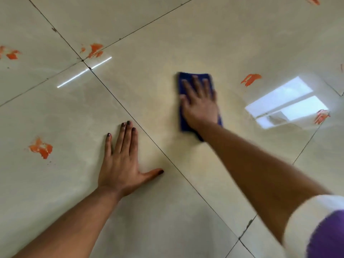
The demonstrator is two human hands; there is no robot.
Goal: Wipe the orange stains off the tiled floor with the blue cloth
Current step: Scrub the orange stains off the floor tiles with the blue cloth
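under flat right hand (200, 107): blue cloth (183, 125).

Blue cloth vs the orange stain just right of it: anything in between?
Head view: only bare glossy beige tile between the folded blue cloth, pressed flat under the right hand, and that orange smear.
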